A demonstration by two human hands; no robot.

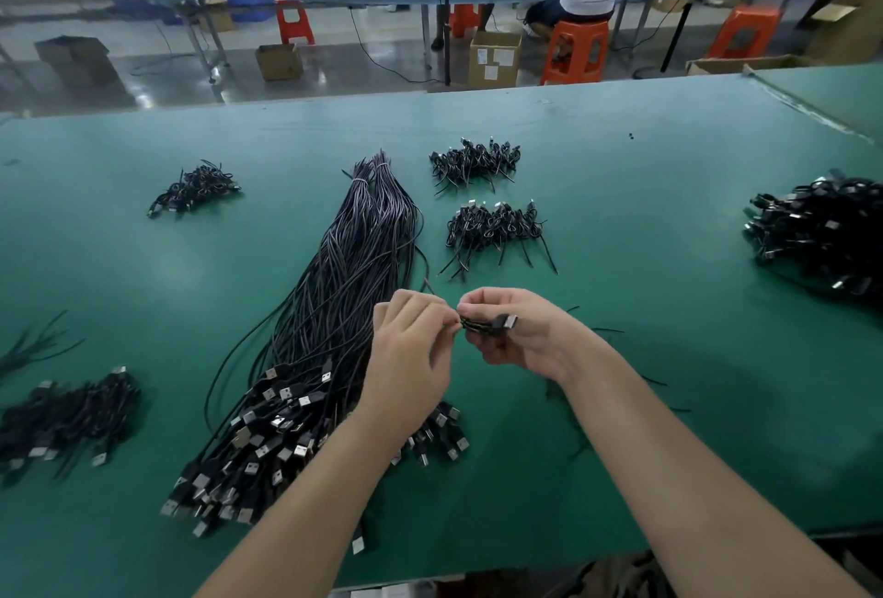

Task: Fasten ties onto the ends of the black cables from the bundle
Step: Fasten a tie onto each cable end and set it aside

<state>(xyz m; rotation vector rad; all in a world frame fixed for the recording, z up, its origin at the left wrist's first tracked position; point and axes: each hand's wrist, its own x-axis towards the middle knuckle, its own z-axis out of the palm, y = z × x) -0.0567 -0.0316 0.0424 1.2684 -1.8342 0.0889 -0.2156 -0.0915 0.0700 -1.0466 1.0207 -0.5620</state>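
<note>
A: Start with the biggest thing. What carries it all?

B: The green tabletop point(645, 225). On it the long bundle point(344, 292) of black cables runs from its tied far tip down toward the person, fanning out into a mass of USB plugs point(267, 444) at the near left.

A: And which way does that lie from the hands?

B: To the left and below. Its long axis runs away from the person, leaning slightly right at the far end. The left hand point(411, 349) hovers right over its edge, so I judge that hand the nearer one for drawing the next cable.

A: Any containers?

B: None on the tabletop itself. Finished coils sit in loose heaps: two small piles point(482, 196) beyond the hands, one far left point(193, 189), one near left point(67, 416), a big one at the right point(822, 234).

A: What are the hands doing now?

B: The right hand point(516, 335) is curled round a coiled cable point(487, 324), plug pointing right. The left hand's fingertips pinch at the coil's left end, apparently working a tie; the tie itself is too small to tell.
</note>
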